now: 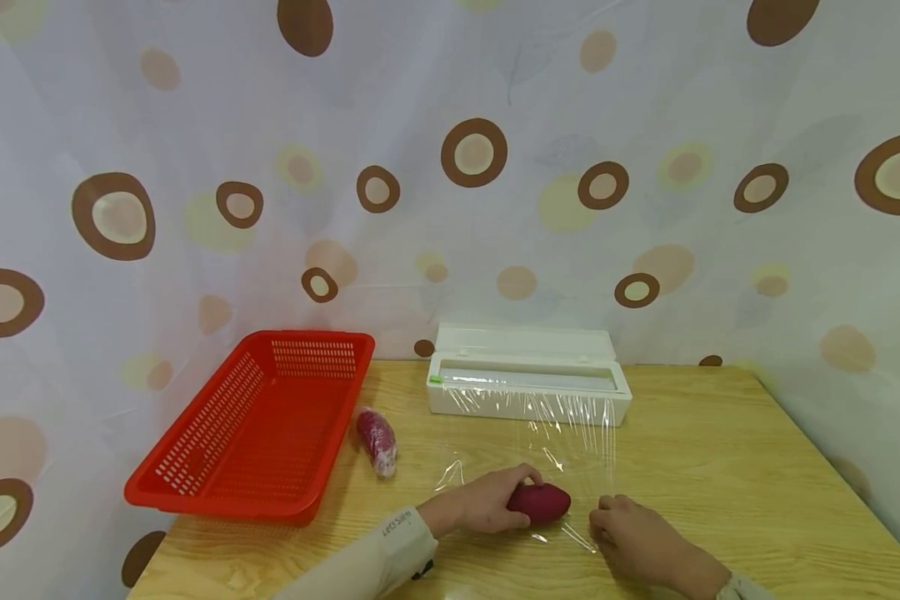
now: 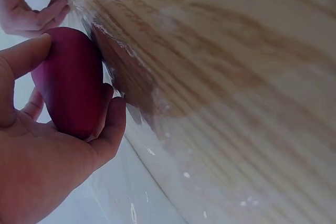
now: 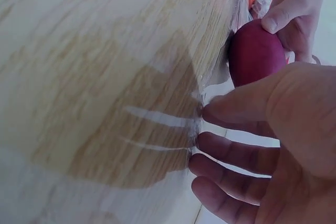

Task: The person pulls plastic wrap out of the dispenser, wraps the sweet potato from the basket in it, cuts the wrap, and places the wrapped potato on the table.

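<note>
Grips a purple sweet potato (image 1: 543, 503) low over a wood-grain bench (image 1: 720, 467), with the left hand's (image 1: 487, 502) thumb and fingers (image 2: 114, 124) curled about its nine o'clock end. Points its long axis from nine toward three o'clock, as seen from the head camera, with the free, tapered tip facing the right hand (image 1: 637, 537). Pinches an edge of clear cling film (image 1: 551, 457) between right thumb and fingertips (image 3: 211, 144), with the other fingers bent and slightly parted along that edge. Places the sweet potato between nine and ten o'clock from those right fingers, near but not touching; makes the left hand plainly the nearer. Rests on the film or hangs just above it: cannot tell from these angles. Stretches the sheet away toward twelve o'clock, up to a white dispenser box (image 1: 525, 360) with its lid raised. Includes also, around ten o'clock from the gripped sweet potato, a film-wrapped sweet potato (image 1: 377, 442), just beside a red plastic basket (image 1: 270, 450).
</note>
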Motion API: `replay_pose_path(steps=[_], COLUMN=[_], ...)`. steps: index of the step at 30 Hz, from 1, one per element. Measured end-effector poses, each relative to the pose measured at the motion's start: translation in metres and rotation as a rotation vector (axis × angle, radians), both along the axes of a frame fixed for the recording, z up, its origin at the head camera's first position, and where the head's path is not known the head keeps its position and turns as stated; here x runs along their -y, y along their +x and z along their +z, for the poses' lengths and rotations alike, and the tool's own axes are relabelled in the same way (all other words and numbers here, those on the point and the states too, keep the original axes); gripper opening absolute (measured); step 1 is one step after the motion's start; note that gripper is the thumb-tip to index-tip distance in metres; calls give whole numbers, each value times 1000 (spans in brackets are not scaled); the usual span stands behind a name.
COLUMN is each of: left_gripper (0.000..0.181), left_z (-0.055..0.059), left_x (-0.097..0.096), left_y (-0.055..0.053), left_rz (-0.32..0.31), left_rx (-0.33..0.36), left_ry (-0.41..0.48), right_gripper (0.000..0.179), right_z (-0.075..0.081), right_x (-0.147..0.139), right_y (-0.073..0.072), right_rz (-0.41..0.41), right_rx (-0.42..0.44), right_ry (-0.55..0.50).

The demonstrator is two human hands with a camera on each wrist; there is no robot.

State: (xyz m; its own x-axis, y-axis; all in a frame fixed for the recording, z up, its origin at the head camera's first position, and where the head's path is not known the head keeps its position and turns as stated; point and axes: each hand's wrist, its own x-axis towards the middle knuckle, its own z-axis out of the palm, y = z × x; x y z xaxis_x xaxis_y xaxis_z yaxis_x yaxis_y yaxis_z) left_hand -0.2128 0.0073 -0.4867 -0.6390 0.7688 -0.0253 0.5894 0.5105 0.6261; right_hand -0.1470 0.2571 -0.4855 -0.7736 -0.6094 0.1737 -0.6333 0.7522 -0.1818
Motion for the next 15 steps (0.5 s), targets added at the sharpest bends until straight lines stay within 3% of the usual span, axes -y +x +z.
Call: replay_pose_path(steps=[4, 10, 15], left_gripper=[47, 51, 52], left_z=[-1, -2, -1], left_x=[2, 5, 8], left_y=[1, 2, 2], left_rz=[-15, -17, -19], left_rx=[-42, -197, -277], left_ry=[-26, -156, -221], right_gripper=[20, 20, 16], right_z=[-3, -5, -7], right_x=[5, 18, 23], right_y=[-1, -3, -5], right_rz=[-11, 36, 75], right_rx=[-11, -84, -134], right_ry=[-13, -90, -78])
